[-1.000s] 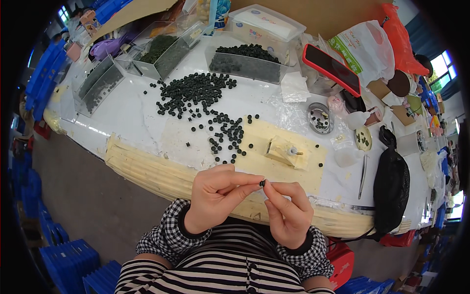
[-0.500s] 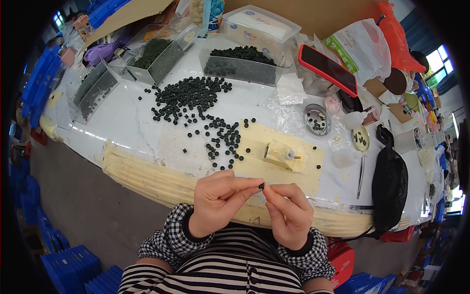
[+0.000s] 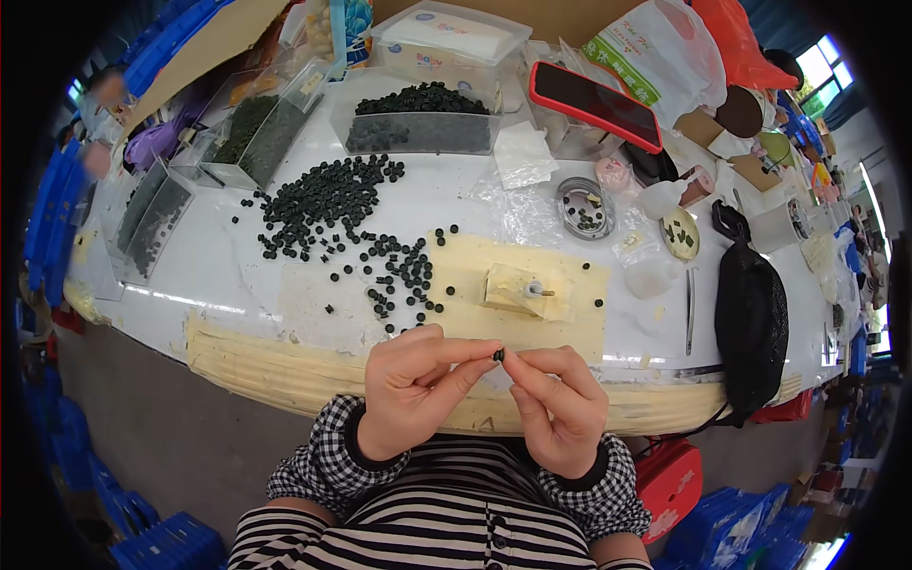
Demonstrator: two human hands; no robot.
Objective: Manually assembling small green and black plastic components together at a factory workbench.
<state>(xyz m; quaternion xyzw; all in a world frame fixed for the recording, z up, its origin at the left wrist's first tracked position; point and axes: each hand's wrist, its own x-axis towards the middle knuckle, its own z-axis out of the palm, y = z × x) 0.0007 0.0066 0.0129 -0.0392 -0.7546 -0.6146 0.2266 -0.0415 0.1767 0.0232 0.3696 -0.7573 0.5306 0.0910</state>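
My left hand (image 3: pixel 408 389) pinches a small black round part (image 3: pixel 499 355) between thumb and forefinger, just above the table's near edge. My right hand (image 3: pixel 560 404) meets it from the other side, its fingertips closed on the same part. Just beyond my hands, a wrapped block with a metal pin (image 3: pixel 535 288) stands on a pale yellow mat (image 3: pixel 584 328). A heap of similar black round parts (image 3: pixel 323 201) lies to the far left, and several more are scattered toward the mat.
Clear bins hold black parts (image 3: pixel 423 100) and dark green bits (image 3: pixel 249 128) at the back. A red-cased phone (image 3: pixel 597 104) leans on a container. To the right lie a round clear dish (image 3: pixel 585 209), tweezers (image 3: pixel 691 309) and a black mesh pouch (image 3: pixel 750 323). Yellowish padding (image 3: pixel 275 370) lines the near edge.
My view has shifted, so the table items appear farther left and slightly higher. Both hands keep hold of the black part, which looks slightly turned between the fingertips.
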